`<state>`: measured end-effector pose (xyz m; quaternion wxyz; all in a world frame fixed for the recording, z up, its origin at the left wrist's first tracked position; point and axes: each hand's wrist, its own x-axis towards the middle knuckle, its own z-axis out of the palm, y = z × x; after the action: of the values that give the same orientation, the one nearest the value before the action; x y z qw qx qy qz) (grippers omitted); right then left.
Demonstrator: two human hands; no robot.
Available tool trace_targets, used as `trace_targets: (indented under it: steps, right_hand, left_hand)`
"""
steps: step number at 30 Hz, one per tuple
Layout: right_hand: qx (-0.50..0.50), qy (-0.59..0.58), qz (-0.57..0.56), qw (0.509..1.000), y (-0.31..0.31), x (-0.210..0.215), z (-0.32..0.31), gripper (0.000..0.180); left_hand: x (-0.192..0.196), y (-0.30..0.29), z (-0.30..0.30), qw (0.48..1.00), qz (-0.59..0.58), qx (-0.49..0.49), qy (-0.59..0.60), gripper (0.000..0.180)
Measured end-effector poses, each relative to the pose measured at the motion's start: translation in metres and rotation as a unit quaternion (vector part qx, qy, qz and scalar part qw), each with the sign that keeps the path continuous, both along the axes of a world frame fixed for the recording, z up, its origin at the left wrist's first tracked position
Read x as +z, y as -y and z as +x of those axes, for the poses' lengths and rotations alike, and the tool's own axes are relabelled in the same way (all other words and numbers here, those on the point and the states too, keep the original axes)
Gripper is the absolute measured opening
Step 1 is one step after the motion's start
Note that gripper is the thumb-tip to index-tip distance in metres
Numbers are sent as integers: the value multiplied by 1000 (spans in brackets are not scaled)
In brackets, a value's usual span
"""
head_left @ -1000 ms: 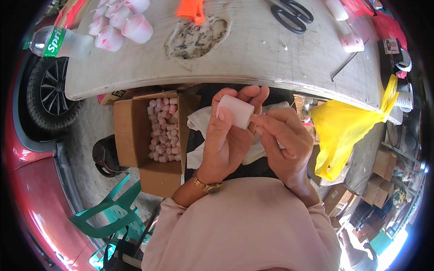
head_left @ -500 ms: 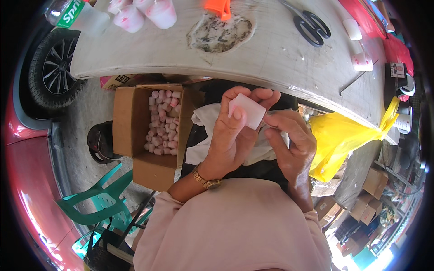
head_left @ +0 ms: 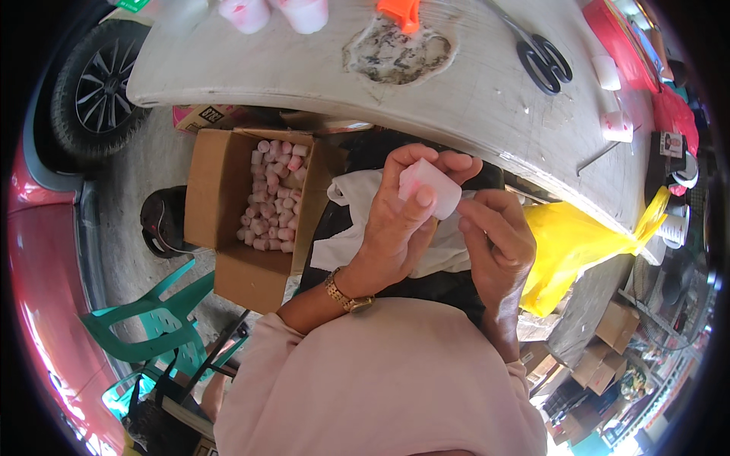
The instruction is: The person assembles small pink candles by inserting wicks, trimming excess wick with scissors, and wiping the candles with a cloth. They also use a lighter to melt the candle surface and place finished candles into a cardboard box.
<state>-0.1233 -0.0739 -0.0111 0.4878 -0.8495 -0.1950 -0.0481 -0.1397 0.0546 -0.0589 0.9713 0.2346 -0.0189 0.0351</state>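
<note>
My left hand [head_left: 388,232] holds up a short pink-and-white cylinder [head_left: 439,194], waxy like a candle, between the thumb and the fingers behind it. Close by its lower right end, the thumb and forefinger of my right hand [head_left: 503,247] are pinched together. Whatever they grip is too small to make out. Under my hands a white cloth [head_left: 342,243] covers part of my dark-clad lap. An open cardboard box [head_left: 207,194] to the left contains many similar cylinders [head_left: 268,205].
Scissors [head_left: 544,64], an orange plastic piece [head_left: 401,11] and white-and-pink cups [head_left: 304,14] lie on the white table [head_left: 266,61] ahead. A yellow bag [head_left: 559,251] hangs at its right. A green chair [head_left: 144,334] and red vehicle [head_left: 46,289] stand left.
The view has shifted slightly. The cylinder has been turned in my left hand, now showing more of its side and rounded end. My right fingers stay pinched beside it.
</note>
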Motion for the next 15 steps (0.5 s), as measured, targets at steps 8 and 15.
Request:
trace_targets:
  steps: [8, 15]
  right_hand:
    - [-29, -111, 98, 989, -2, -6, -7, 17]
    - [-58, -129, 40, 989, 6, -4, -9, 9]
  left_hand:
    - [-3, 6, -2, 1000, -5, -21, 7, 48]
    - [-5, 5, -1, 999, 37, -17, 18, 46]
